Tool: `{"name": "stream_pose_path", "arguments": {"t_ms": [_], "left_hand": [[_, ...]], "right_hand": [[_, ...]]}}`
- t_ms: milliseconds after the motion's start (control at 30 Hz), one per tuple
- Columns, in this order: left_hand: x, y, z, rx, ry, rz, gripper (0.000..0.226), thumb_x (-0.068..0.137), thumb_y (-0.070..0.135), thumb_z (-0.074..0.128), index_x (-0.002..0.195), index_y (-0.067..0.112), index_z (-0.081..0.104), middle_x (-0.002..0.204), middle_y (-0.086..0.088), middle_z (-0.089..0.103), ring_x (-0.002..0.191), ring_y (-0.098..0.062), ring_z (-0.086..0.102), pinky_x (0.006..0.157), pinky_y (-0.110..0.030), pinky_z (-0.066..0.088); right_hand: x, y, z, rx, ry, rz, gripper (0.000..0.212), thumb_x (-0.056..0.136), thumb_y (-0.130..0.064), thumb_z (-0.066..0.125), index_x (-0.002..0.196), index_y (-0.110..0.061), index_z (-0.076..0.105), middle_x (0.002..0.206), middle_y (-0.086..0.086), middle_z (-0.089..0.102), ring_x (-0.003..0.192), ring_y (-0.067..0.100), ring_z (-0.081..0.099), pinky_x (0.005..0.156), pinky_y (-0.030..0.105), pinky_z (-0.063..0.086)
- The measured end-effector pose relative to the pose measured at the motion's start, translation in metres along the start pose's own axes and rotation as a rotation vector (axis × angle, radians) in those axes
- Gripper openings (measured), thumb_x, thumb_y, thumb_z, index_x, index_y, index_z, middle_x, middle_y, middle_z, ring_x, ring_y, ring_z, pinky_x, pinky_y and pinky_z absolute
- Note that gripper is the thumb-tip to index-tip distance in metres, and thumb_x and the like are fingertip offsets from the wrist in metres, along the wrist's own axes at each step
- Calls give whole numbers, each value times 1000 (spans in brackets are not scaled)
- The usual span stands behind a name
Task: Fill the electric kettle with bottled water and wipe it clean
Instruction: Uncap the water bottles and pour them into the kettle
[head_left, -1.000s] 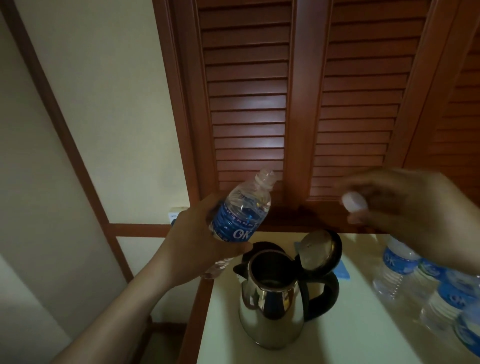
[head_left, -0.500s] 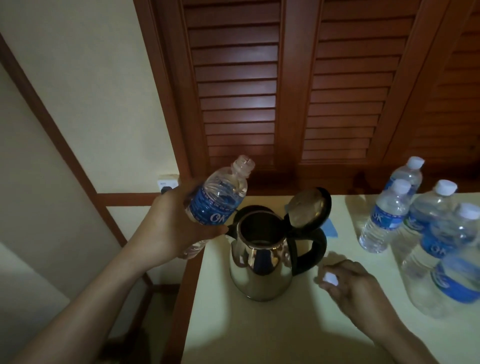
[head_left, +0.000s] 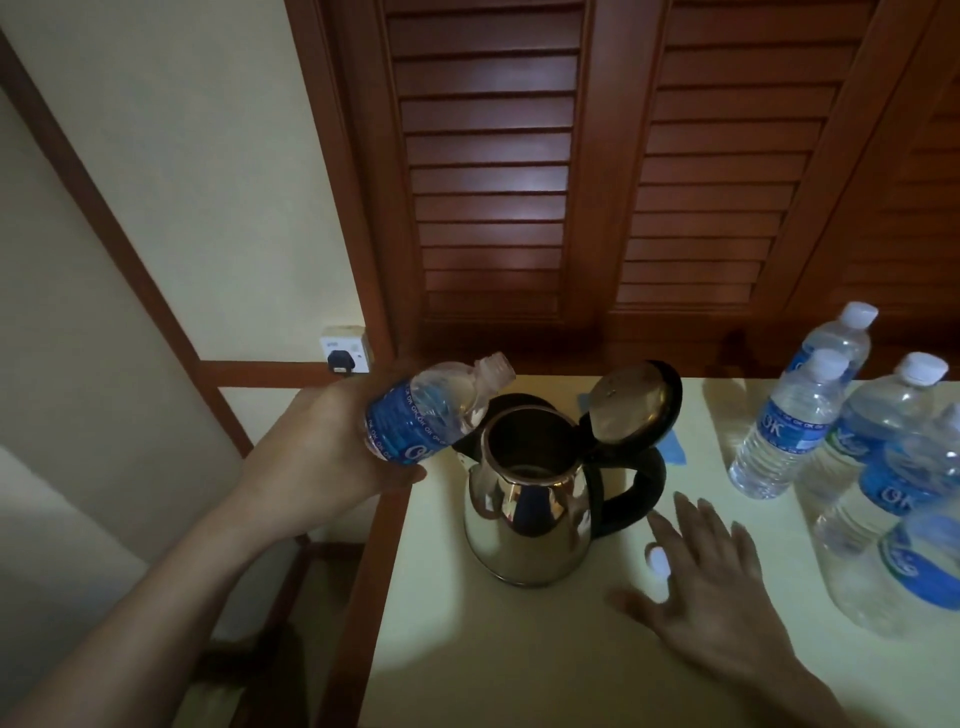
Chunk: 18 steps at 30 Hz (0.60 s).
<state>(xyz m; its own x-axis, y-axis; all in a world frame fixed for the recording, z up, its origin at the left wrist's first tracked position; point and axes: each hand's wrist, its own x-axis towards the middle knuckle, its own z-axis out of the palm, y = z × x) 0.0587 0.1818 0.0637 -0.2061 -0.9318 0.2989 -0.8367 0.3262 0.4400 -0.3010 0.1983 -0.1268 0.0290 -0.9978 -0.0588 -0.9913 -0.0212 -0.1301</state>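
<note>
Item: pouring step, about to begin. Our left hand has its fingers wrapped round a clear plastic water bottle with a blue label, uncapped and tilted, its open neck beyond our fingertips and just short of the mouth of the polished steel electric kettle with a black handle. The kettle's hinged lid stands open. Our right hand lies flat on the pale yellow tabletop, fingers spread wide and holding nothing; the small white bottle cap rests beside its index finger. Four sealed water bottles stand past the little-finger side. We judge the next move needs the neck carried over the opening, then tipped further, steadily, to avoid spilling.
</note>
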Motion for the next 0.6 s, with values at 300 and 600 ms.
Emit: {"name": "stream_pose_path", "arguments": {"t_ms": [300,600], "left_hand": [[0,4,-8,198,-23,10,77,65,33,90,132,37,54,105,12,69,88,-7,66,69,-30,61],[3,11,-12,361,-72,33,71,71,33,85,134,34,53,111,8,69,94,-12,67,74,-30,60]], "right_hand": [[3,-6,-7,34,-1,94,129,60,-105,13,161,-26,3,169,-3,-10,155,13,-12,125,43,-3],[1,7,-6,-27,-2,24,121,64,-103,8,160,-31,-5,167,-6,-20,154,11,-16,124,40,-2]]}}
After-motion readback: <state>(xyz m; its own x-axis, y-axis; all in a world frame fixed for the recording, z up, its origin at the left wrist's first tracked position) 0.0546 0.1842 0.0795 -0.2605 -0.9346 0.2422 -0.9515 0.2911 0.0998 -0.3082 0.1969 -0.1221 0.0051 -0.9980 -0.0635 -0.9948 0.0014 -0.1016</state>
